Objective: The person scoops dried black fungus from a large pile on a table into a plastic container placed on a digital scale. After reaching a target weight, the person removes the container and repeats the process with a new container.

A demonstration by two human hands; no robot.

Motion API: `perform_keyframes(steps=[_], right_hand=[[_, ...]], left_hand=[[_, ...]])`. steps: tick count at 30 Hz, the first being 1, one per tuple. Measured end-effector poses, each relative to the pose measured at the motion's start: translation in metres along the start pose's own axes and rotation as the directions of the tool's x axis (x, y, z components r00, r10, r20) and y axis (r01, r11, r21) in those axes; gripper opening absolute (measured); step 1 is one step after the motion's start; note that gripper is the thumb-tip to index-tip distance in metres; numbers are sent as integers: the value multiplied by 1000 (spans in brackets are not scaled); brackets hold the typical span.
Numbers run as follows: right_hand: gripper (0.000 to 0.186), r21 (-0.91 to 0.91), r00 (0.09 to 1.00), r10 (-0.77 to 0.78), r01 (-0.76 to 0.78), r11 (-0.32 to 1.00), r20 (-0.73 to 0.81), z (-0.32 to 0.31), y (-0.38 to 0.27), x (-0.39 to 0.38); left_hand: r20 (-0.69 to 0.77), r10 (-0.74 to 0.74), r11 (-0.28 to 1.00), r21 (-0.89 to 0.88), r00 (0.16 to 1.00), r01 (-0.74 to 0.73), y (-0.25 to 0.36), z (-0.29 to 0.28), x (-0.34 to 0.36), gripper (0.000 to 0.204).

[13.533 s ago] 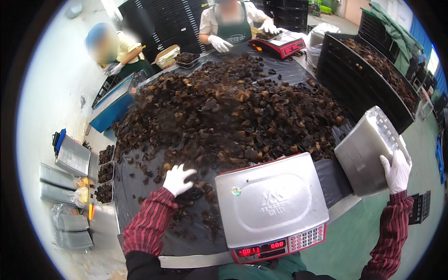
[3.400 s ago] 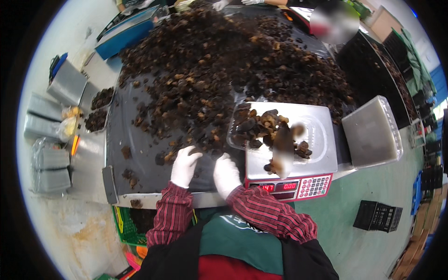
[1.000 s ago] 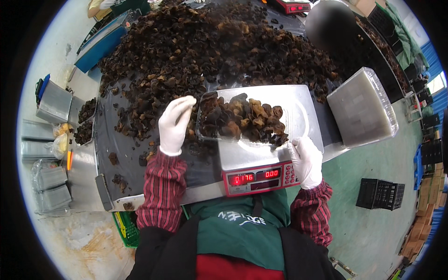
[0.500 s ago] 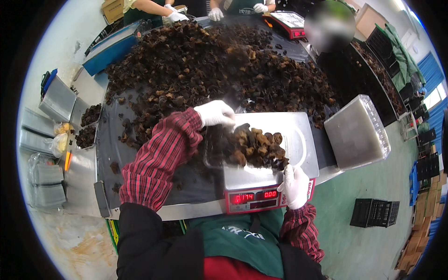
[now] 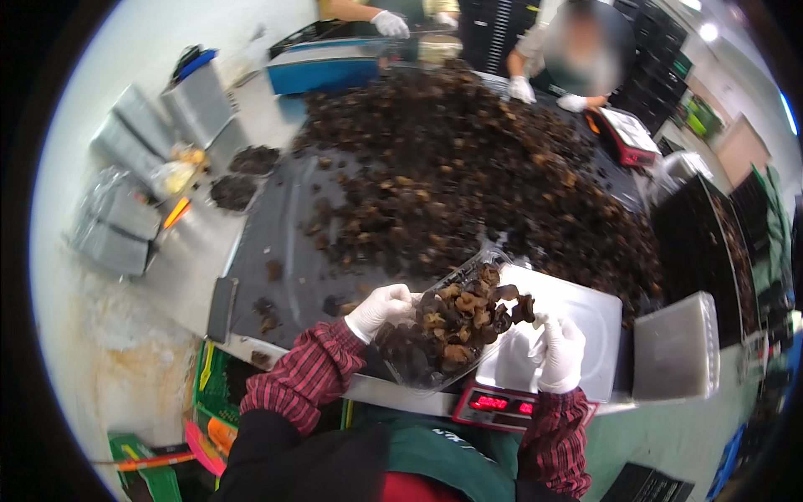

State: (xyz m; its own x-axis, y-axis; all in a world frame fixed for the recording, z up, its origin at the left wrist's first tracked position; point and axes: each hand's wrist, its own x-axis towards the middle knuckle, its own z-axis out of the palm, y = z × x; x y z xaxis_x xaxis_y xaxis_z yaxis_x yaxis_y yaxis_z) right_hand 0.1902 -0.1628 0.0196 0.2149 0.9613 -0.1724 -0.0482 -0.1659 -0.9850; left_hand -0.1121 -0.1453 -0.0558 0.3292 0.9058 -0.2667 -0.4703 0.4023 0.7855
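Observation:
A clear plastic tray (image 5: 407, 377), heaped with dark brown wood ear mushrooms (image 5: 460, 314), is tilted at the left side of a red-and-silver weighing scale (image 5: 577, 305). My gloved left hand (image 5: 383, 311) grips the tray's left edge. Over the scale's plate, my gloved right hand (image 5: 560, 351) has its fingers pinched at a dark wood ear piece (image 5: 524, 309) that juts from the tray's right side. Part of the tray's rim is hidden by the mushrooms. Red digits glow on the scale's front, blurred.
A large wood ear pile (image 5: 452, 167) covers the table beyond. A stack of clear trays (image 5: 676, 347) stands right of the scale. At the left lie a phone-like dark slab (image 5: 222, 309) and an orange knife-like tool (image 5: 176, 212). Two co-workers' gloved hands (image 5: 520, 89) show at the far side.
The tray has come leftward off most of the scale plate and is now tilted. My left hand has moved from its far side to its left edge. The whole view has turned.

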Motion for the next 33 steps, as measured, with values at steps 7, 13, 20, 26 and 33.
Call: perform_keyframes(steps=[7, 13, 20, 26, 33], right_hand=[[22, -117, 992, -76, 88, 989, 102, 41, -7, 2], [19, -131, 997, -77, 80, 988, 24, 14, 2, 11], [24, -296, 990, -116, 89, 951, -74, -20, -2, 12], [23, -269, 985, -71, 26, 963, -157, -38, 4, 20], [19, -267, 968, -47, -22, 964, -248, -51, 1, 26]], left_hand=[[-554, 387, 922, 258, 737, -290, 42, -117, -95, 9], [-809, 542, 764, 360, 228, -535, 86, -230, -151, 5], [-802, 555, 705, 314, 220, -635, 86, -427, -192, 28], [-797, 566, 657, 590, -210, -469, 97, -547, -175, 8], [-593, 805, 587, 803, 30, 104, 123, -576, -147, 22]])
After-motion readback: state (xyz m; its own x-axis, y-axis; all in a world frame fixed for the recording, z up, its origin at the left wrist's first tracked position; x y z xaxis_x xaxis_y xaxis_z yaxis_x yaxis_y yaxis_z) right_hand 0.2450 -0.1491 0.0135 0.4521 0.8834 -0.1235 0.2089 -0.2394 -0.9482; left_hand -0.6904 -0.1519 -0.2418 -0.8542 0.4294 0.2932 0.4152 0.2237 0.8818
